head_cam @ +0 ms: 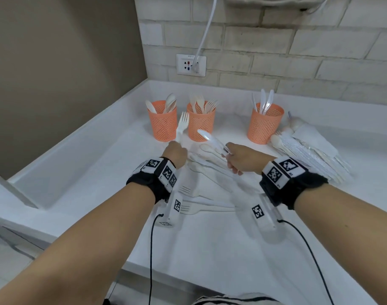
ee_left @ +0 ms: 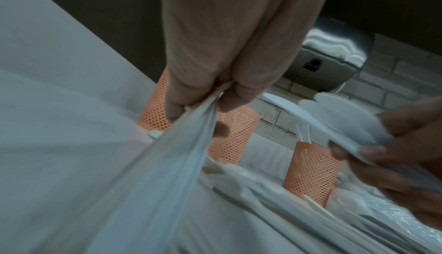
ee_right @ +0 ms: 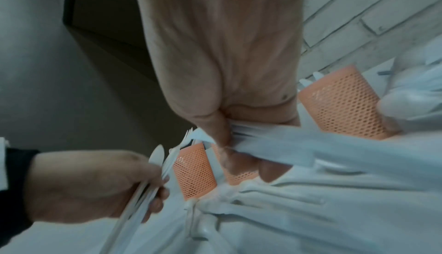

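Observation:
My left hand (head_cam: 176, 154) grips a white plastic fork (head_cam: 183, 123) by its handle, tines up, in front of the gap between the left orange mesh cup (head_cam: 163, 126) and the middle cup (head_cam: 201, 126). In the left wrist view its fingers (ee_left: 181, 97) pinch the fork handle (ee_left: 186, 135). My right hand (head_cam: 241, 160) holds a pale plastic knife (head_cam: 207, 136) pointing up and left; its thumb (ee_right: 220, 127) presses on the handle (ee_right: 287, 144). The left cup holds spoons, the middle cup forks, and the right cup (head_cam: 265, 126) clear knives.
Loose white cutlery (head_cam: 208, 161) lies on the white counter (head_cam: 100, 172) under both hands, with forks (head_cam: 194, 209) nearer me. A heap of wrappers and wrapped cutlery (head_cam: 309, 150) sits at the right. A wall socket (head_cam: 190, 64) with a plugged cable is behind the cups.

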Demonstrator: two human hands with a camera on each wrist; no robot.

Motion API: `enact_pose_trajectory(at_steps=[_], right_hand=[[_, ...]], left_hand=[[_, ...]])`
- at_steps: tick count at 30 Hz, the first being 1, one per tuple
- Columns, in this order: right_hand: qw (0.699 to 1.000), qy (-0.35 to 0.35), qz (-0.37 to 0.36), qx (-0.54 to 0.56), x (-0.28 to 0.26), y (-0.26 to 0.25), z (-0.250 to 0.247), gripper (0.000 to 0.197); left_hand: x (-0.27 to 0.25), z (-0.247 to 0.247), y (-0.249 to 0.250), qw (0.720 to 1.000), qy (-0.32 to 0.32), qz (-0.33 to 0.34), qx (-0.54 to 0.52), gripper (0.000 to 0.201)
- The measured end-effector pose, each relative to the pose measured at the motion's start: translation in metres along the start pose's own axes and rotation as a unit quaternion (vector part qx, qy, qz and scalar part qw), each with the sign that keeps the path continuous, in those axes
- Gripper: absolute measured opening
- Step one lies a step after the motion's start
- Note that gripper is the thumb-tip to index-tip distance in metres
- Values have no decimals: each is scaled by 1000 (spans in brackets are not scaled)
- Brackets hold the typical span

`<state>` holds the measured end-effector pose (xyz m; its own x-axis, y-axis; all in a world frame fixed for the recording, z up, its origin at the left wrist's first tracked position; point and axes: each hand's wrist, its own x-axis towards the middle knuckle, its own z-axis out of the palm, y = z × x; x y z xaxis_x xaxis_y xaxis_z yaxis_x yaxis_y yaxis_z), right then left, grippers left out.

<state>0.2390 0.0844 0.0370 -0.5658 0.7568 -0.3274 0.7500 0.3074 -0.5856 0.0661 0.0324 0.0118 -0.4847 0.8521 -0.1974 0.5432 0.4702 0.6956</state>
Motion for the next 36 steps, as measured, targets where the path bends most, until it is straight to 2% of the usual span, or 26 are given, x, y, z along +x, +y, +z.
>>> enact_pose_trajectory(at_steps=[1, 4, 6, 8, 9, 10, 12, 13, 15, 16, 17, 18, 20, 21, 23, 25, 26, 28, 31, 36], right_hand=[[1000, 11, -1, 26, 2, -5, 3, 10], [994, 56, -8, 91, 10, -16, 8, 11], [989, 97, -16, 107, 14, -23, 9, 21], [985, 121, -37, 115, 17, -32, 10, 28], [983, 122, -58, 122, 16, -38, 12, 22], [982, 117, -79, 129, 16, -45, 14, 17], [980, 101, -95, 142, 14, -55, 18, 26], [980, 84, -97, 155, 12, -58, 19, 27], [974, 48, -107, 196, 11, -59, 20, 21], [967, 29, -117, 223, 10, -59, 19, 15], [962, 14, -123, 244, 9, -59, 17, 12], [957, 10, -130, 258, 8, -57, 14, 18], [960, 27, -120, 252, 8, -46, 4, 27], [968, 54, -96, 225, 11, -36, -2, 34], [992, 96, 14, 76, 21, -6, -11, 72], [982, 65, 135, -118, 24, 18, -11, 107], [972, 44, 160, -164, 26, 27, -7, 116], [970, 17, 154, -188, 26, 34, 3, 123], [972, 9, 88, -217, 34, 28, 11, 111], [981, 11, 23, -193, 38, 14, 17, 54]], left_hand=[[-2, 1, 5, 998, 6, 18, -52, 19], [-7, 4, 21, 982, 31, 56, -179, 30], [-11, 6, 30, 966, 32, 66, -247, 21], [-20, 8, 39, 954, 13, 50, -295, 27], [-22, 10, 44, 948, -5, 35, -317, 32], [-21, 11, 45, 942, -22, 13, -336, 42], [-15, 13, 44, 932, -57, -26, -358, 63], [-14, 13, 42, 930, -76, -29, -359, 57], [-15, 7, 42, 925, -84, -27, -369, 21], [-11, 5, 39, 914, -70, -45, -397, 16], [-7, 5, 34, 914, -38, -38, -403, 15], [-4, 4, 28, 917, -11, -33, -397, 16], [-2, 1, 24, 912, 11, -60, -405, 25], [-1, 0, 23, 890, 13, -89, -446, 28], [1, -2, 19, 857, 0, -118, -501, 31], [2, -4, 16, 854, -23, -118, -505, 30], [1, -5, 16, 856, -29, -116, -504, 28], [1, -5, 15, 863, -49, -107, -491, 24], [-2, -1, 18, 871, -65, -104, -475, 19], [-4, 0, 20, 873, -85, -80, -474, 17]])
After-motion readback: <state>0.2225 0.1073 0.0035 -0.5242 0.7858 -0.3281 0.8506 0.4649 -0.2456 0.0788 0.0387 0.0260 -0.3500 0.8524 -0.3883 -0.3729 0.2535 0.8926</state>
